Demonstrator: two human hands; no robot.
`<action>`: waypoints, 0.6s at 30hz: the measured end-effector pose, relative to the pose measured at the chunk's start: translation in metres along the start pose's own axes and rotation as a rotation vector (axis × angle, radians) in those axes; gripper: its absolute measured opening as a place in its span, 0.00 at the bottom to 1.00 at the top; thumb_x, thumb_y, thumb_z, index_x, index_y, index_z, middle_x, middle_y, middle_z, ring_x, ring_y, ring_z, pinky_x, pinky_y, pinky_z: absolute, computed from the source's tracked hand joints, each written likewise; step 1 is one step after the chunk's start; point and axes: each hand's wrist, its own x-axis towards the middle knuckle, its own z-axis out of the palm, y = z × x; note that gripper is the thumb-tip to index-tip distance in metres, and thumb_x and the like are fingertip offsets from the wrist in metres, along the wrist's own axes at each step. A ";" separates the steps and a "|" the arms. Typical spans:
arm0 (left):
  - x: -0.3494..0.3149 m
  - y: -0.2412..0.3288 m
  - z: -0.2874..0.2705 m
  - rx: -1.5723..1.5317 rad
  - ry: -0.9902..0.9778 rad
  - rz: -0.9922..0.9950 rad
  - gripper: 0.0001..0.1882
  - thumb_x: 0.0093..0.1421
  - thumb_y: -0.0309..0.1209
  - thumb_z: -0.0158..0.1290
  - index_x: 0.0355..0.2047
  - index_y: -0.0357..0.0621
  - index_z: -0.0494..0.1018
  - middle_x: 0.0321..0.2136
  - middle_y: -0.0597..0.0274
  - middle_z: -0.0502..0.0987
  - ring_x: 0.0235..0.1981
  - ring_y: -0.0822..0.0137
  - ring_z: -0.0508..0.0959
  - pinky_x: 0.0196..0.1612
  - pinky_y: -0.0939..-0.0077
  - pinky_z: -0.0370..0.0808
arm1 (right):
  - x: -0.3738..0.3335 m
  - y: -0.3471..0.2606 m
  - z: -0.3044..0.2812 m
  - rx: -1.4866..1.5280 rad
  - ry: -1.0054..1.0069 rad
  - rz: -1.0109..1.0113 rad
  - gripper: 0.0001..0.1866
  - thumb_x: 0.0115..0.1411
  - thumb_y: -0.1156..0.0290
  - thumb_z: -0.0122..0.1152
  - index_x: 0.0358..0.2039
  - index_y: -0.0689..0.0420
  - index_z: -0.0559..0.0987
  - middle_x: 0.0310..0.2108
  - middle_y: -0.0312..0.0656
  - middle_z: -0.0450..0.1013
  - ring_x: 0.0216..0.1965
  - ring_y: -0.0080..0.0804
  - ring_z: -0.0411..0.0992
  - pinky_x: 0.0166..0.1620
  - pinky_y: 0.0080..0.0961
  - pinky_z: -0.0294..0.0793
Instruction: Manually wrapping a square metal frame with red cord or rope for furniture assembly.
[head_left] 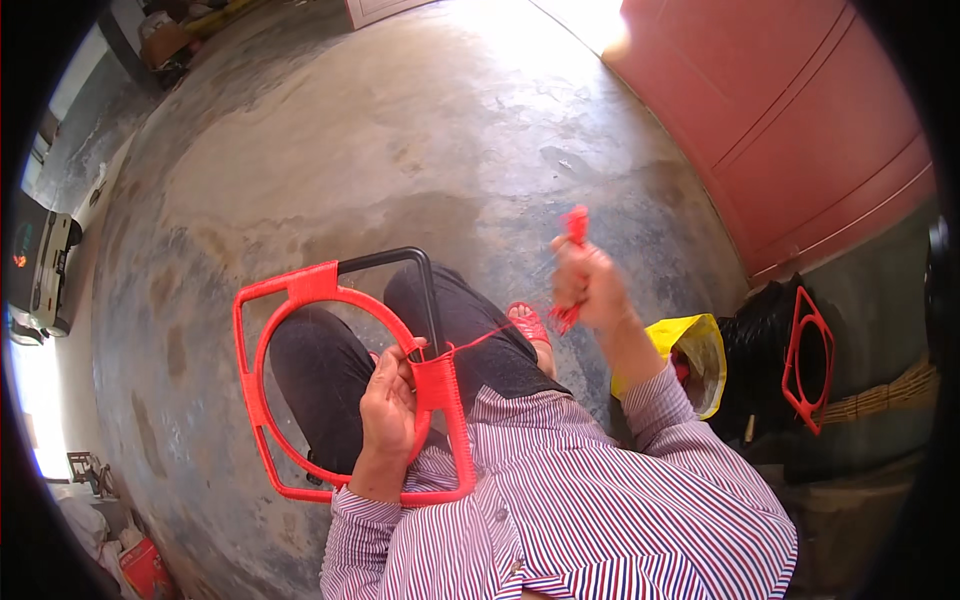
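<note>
A square frame with a round ring inside (313, 283) rests over my lap, tilted. Red cord wraps most of it, but the upper right corner is bare black (428, 285). My left hand (388, 415) is closed on the ring's right side, beside the wrapped joint. Out to the right, my raised right hand (588, 285) grips a bundle of red cord (575, 225), slightly blurred, with ends showing above and below the fist. From this bundle a thin red strand (487, 336) runs to the frame's right edge, where the wrapping meets the bare part.
To my right stands an open yellow bag (708, 345) beside black plastic (755, 335). Another red frame (790, 375) leans there, near a bundle of straw-coloured stalks (870, 402). A red door (770, 120) rises beyond. My foot wears a red sandal (527, 322) on the concrete floor (330, 150).
</note>
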 end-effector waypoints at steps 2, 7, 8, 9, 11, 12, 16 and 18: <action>0.000 0.001 0.000 -0.014 -0.015 -0.018 0.21 0.68 0.35 0.34 0.52 0.33 0.66 0.44 0.51 0.76 0.46 0.61 0.77 0.53 0.67 0.73 | -0.011 0.032 0.021 -0.204 -0.119 0.122 0.10 0.65 0.65 0.54 0.42 0.56 0.74 0.15 0.26 0.57 0.13 0.15 0.54 0.16 0.18 0.54; -0.002 0.001 0.001 -0.034 -0.010 -0.014 0.21 0.59 0.26 0.36 0.51 0.32 0.65 0.44 0.51 0.75 0.46 0.61 0.77 0.52 0.66 0.73 | -0.020 0.072 0.051 -0.640 -0.474 0.431 0.15 0.67 0.56 0.52 0.42 0.55 0.75 0.17 0.26 0.61 0.16 0.14 0.57 0.18 0.16 0.56; -0.002 0.000 -0.001 -0.041 -0.002 -0.010 0.21 0.58 0.25 0.36 0.51 0.33 0.65 0.44 0.51 0.75 0.46 0.60 0.77 0.52 0.66 0.74 | -0.019 0.067 0.051 -0.696 -0.413 0.474 0.14 0.66 0.57 0.55 0.38 0.55 0.76 0.17 0.26 0.61 0.16 0.14 0.58 0.18 0.16 0.56; -0.001 0.000 -0.003 -0.036 -0.020 0.001 0.21 0.57 0.24 0.36 0.51 0.32 0.65 0.44 0.50 0.75 0.45 0.60 0.77 0.52 0.65 0.74 | -0.014 0.066 0.049 -0.687 -0.370 0.411 0.13 0.66 0.58 0.56 0.37 0.56 0.76 0.17 0.26 0.61 0.17 0.13 0.58 0.19 0.16 0.57; 0.000 -0.003 -0.008 -0.037 -0.049 0.020 0.22 0.56 0.23 0.36 0.51 0.32 0.65 0.44 0.49 0.75 0.45 0.60 0.77 0.52 0.65 0.74 | -0.007 0.058 0.052 -0.669 -0.282 0.297 0.11 0.65 0.60 0.57 0.34 0.56 0.75 0.18 0.26 0.62 0.18 0.13 0.58 0.20 0.15 0.57; 0.001 -0.004 -0.010 -0.047 -0.049 0.016 0.22 0.55 0.24 0.37 0.51 0.31 0.65 0.44 0.49 0.75 0.45 0.59 0.78 0.51 0.64 0.74 | -0.008 0.048 0.053 -0.660 -0.259 0.260 0.10 0.64 0.62 0.59 0.31 0.55 0.75 0.18 0.25 0.62 0.18 0.12 0.57 0.21 0.15 0.57; 0.004 -0.007 -0.010 -0.038 -0.024 -0.043 0.23 0.53 0.25 0.39 0.51 0.31 0.65 0.44 0.45 0.76 0.42 0.54 0.79 0.46 0.60 0.77 | -0.011 0.043 0.053 -0.690 -0.263 0.214 0.09 0.63 0.68 0.57 0.25 0.54 0.73 0.16 0.26 0.61 0.17 0.13 0.57 0.20 0.16 0.55; 0.004 -0.005 -0.006 -0.054 -0.023 -0.095 0.24 0.54 0.26 0.39 0.52 0.33 0.65 0.44 0.42 0.76 0.40 0.50 0.80 0.41 0.57 0.79 | -0.012 0.051 0.036 -0.681 -0.261 0.225 0.09 0.62 0.66 0.58 0.26 0.54 0.74 0.17 0.25 0.62 0.18 0.13 0.58 0.21 0.17 0.56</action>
